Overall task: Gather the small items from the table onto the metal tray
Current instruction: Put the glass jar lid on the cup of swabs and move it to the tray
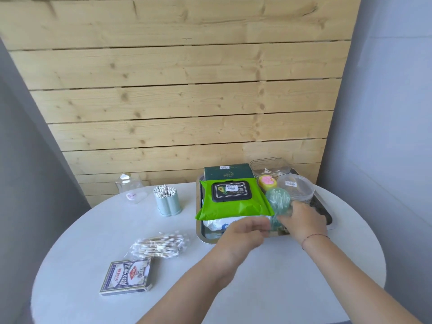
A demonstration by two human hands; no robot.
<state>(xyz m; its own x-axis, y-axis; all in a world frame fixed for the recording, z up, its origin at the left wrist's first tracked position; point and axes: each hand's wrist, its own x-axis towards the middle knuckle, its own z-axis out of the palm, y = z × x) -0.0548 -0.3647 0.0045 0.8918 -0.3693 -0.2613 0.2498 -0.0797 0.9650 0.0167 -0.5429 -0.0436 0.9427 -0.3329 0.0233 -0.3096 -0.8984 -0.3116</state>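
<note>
Playing cards [127, 276] lie near the round table's [268, 277] left edge, bagged cotton swabs [159, 245] just beyond, bare tabletop between them and the crowded metal tray [205, 238]. Left hand [243, 231], blurred, fingers loosely apart. Right hand [304, 218] clamps a green swab tube [278, 202] over the tray.
</note>
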